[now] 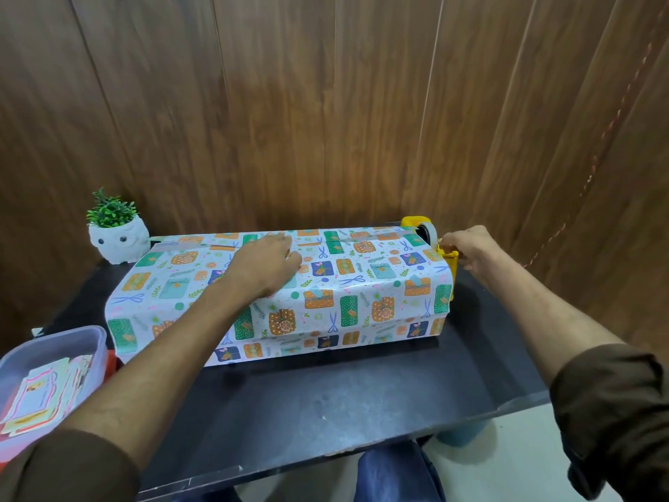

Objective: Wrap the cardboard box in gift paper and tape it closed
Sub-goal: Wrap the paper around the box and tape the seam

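A long box covered in white gift paper (362, 284) with printed presents and scissors lies across the black table (325, 400). The paper hangs loose over the box's left and right ends. My left hand (266, 266) lies flat on top of the box near the far seam, pressing the paper down. A strip of clear tape runs along that far top edge. My right hand (467, 250) grips the handle of a yellow tape dispenser (447, 253) at the box's right far corner; its tape roll (427, 231) shows just behind the paper.
A white owl pot with a green plant (117, 235) stands at the back left. A clear plastic tub of paper cards (47, 375) sits at the table's left front. Wooden wall panels close the back and right. A teal object (461, 434) stands on the floor.
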